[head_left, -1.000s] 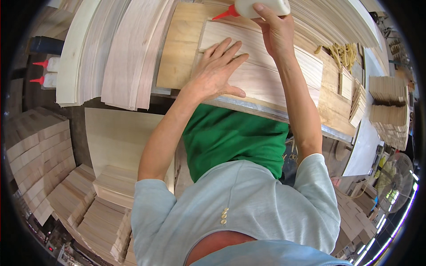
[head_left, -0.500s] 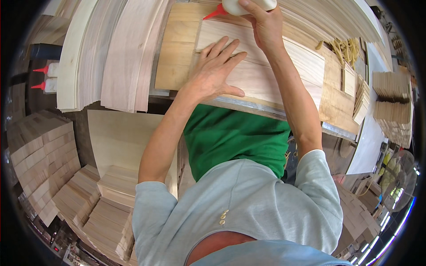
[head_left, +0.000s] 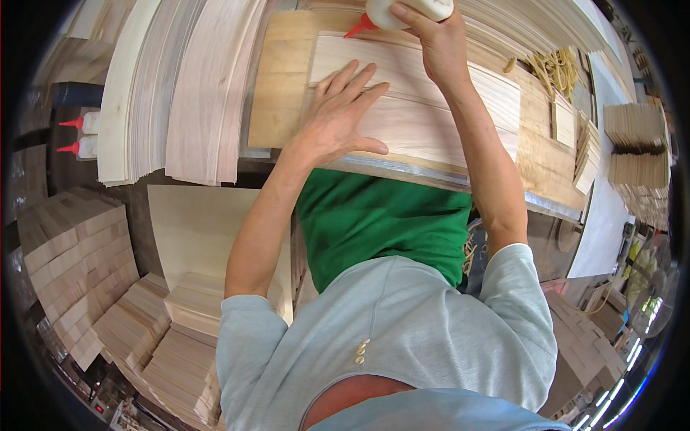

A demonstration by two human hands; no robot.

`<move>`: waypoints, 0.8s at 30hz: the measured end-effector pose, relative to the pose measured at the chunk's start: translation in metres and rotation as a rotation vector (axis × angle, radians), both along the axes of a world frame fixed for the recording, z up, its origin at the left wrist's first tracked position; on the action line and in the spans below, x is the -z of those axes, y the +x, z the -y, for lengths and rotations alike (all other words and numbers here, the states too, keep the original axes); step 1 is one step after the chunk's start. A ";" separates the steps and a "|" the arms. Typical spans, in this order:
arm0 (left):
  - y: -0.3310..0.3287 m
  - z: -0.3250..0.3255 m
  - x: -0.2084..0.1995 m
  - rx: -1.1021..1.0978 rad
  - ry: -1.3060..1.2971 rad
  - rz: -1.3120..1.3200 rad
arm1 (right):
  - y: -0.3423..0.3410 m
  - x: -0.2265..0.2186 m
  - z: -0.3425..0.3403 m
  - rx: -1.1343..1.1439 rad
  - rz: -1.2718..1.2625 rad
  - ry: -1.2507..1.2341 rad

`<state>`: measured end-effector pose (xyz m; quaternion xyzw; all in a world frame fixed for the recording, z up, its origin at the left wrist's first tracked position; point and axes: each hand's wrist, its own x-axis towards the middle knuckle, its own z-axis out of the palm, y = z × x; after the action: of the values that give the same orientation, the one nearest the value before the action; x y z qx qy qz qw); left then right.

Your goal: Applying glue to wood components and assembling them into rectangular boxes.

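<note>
A pale wooden panel (head_left: 431, 122), marked by long lines running along its length, lies flat on a yellow-brown wooden surface (head_left: 282, 79), which shows past both its ends. The person's left hand (head_left: 341, 115) rests over the panel's left part, palm down, fingers and thumb spread, its grip released and grasping nothing. Above the panel's far side, the right hand (head_left: 438, 44) has its grip wrapped around a white bottle (head_left: 395, 14), tipped so that its red nozzle (head_left: 361, 26) slants down to the left, the tip at the panel's far edge near its left corner; whether it touches the wood I cannot tell. Left of the panel stand tall bundles of thin wooden sheets (head_left: 208, 86), and farther left, two more red-tipped bottles (head_left: 88, 147). Right of the panel lie a heap of yellowish bands (head_left: 562, 77), a small wooden piece (head_left: 563, 118) just below it, and a short row of overlapping slats (head_left: 587, 161). Green cloth (head_left: 381, 223) covers the person's lap on the panel's near side, below a metal edging strip (head_left: 410, 171).
</note>
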<state>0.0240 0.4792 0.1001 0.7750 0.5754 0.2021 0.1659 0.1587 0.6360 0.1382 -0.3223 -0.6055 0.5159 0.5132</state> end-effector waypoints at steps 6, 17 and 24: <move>0.000 0.000 -0.001 0.001 -0.020 -0.031 | 0.041 -0.005 0.000 0.068 0.030 -0.005; 0.007 -0.003 -0.007 -0.011 -0.044 -0.117 | 0.135 -0.006 -0.006 0.206 0.034 0.015; 0.016 -0.004 -0.020 -0.054 -0.144 -0.104 | 0.194 -0.010 -0.008 0.290 0.091 0.009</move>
<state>0.0396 0.4835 0.1203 0.7546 0.6170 0.1240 0.1855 0.3529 0.6442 0.1480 -0.4271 -0.5776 0.4187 0.5556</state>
